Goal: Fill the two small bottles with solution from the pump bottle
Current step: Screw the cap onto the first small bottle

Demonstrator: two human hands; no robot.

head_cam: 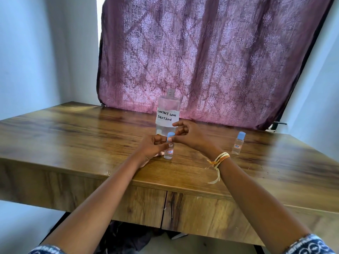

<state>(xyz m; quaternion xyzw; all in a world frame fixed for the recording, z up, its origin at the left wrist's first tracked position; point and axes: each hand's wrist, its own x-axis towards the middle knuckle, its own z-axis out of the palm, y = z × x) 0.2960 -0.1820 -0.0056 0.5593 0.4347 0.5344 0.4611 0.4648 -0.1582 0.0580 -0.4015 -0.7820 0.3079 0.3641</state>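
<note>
A large clear bottle (167,111) labelled "CONTACT LENS SOLUTION" stands at mid-table with its neck open and no pump on it. In front of it stands a small clear bottle (169,152) with a blue cap (171,135) and a small label. My left hand (153,146) grips this small bottle at its upper body, resting on the table. My right hand (185,133) pinches the blue cap from the right with thumb and finger. A second small bottle (238,143) with a blue cap stands alone to the right, upright and untouched.
The wooden table (73,143) has its front edge close to me, with drawer fronts below. A purple patterned curtain (211,61) hangs behind the table. A thread bracelet sits on my right wrist. Dark objects lie on the floor under the table.
</note>
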